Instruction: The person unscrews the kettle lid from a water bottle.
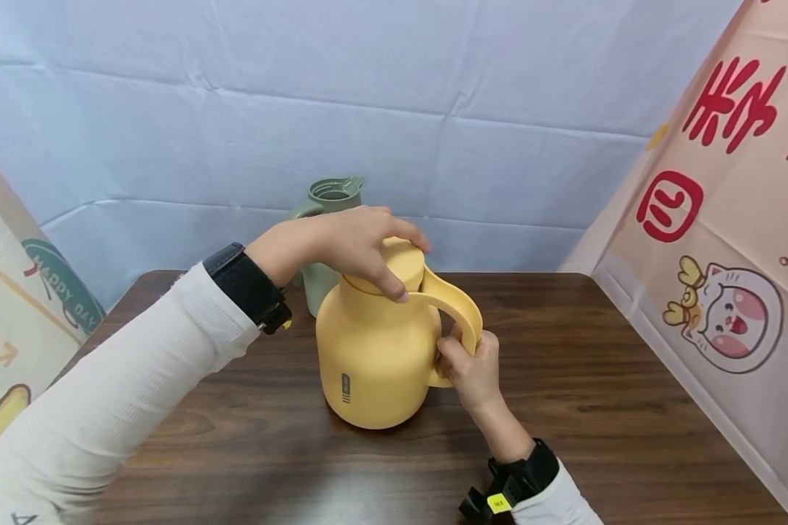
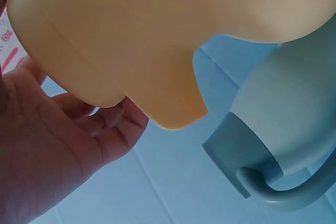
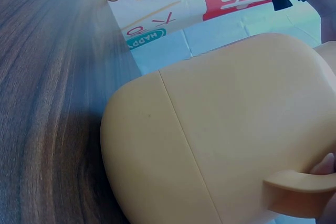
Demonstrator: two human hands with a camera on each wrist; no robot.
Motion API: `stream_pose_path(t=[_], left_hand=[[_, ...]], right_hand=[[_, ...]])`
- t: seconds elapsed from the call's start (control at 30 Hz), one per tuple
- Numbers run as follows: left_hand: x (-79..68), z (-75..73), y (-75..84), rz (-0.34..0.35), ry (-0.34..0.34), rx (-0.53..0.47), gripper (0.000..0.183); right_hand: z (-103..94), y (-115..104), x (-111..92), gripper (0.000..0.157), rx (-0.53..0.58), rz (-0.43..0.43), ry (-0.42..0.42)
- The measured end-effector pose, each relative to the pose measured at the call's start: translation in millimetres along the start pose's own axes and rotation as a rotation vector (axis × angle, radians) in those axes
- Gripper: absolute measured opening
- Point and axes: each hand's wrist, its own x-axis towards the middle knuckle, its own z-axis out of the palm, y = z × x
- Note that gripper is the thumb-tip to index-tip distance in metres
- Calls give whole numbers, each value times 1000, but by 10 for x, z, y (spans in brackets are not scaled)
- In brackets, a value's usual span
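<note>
A yellow thermos jug (image 1: 377, 357) stands upright on the wooden table. My left hand (image 1: 348, 239) reaches over its top and grips the round lid (image 1: 403, 266), thumb on the near side and fingers on the far side. In the left wrist view the curled fingers wrap the edge of the lid (image 2: 68, 56), beside the jug's spout (image 2: 176, 111). Lower down, my right hand (image 1: 476, 370) holds the looped handle (image 1: 465, 310) on the jug's right side. The right wrist view shows the jug's lower body (image 3: 210, 129) close up, with the handle's lower end (image 3: 294, 184).
Behind the yellow jug, slightly left, stands a green jug (image 1: 318, 288) with an uncovered mouth and its handle to the left. The brown table (image 1: 597, 408) ends at a pale blue cloth (image 1: 236, 124). Printed sheets (image 1: 716, 240) hang at both sides.
</note>
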Motion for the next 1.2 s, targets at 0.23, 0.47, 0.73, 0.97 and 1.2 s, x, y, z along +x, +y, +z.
stream_pose_path(t=[0.23,0.47,0.73,0.97,1.2], left_hand=[[-3,-41,44,-18,-14,12,64],[-18,-107,100,-66,-12,16,63],[-57,-294,159,-83,85,0,58],[-70,-308,189,-94,69,8,58],[-125,-330,188,-108,66,0,59]], right_hand=[[-1,-2,3,33,2,7,3],[0,-3,7,33,-13,14,13],[8,4,0,33,6,16,12],[3,5,-11,32,0,21,9],[5,-5,-6,33,-2,22,12]])
